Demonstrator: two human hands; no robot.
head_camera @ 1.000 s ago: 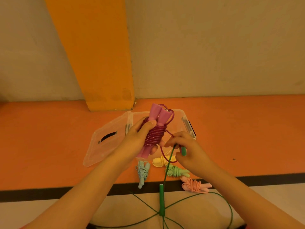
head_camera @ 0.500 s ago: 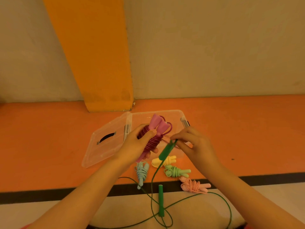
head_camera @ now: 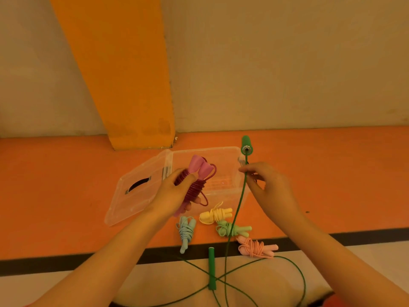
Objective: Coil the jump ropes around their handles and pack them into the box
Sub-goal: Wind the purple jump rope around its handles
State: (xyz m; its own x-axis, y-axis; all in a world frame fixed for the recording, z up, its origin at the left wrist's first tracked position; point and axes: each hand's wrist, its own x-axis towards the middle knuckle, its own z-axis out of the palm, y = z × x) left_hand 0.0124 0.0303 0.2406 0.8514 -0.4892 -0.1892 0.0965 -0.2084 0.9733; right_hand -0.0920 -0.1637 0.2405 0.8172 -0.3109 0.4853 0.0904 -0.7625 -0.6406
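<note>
My left hand [head_camera: 174, 193] grips a coiled purple jump rope [head_camera: 197, 180] with pink handles, held over the front of the clear plastic box [head_camera: 230, 151]. My right hand [head_camera: 265, 185] pinches the cord of a dark green jump rope [head_camera: 240, 200]. One green handle [head_camera: 246, 145] stands up above my fingers. The other green handle [head_camera: 211, 268] lies near me among loose loops of cord. Coiled blue [head_camera: 186, 231], yellow [head_camera: 215, 215], light green [head_camera: 230, 229] and pink [head_camera: 256, 248] ropes lie on the orange surface in front of the box.
The box's clear lid [head_camera: 137, 191] lies open to the left, hinged on the box. An orange pillar [head_camera: 124, 74] and a beige wall rise behind. A black stripe [head_camera: 66, 262] edges the orange surface, with pale floor nearer me.
My right hand has let go of the purple rope and lifted the green cord up and right, swinging one green handle above my fingers. My left hand has lowered the purple bundle slightly.
</note>
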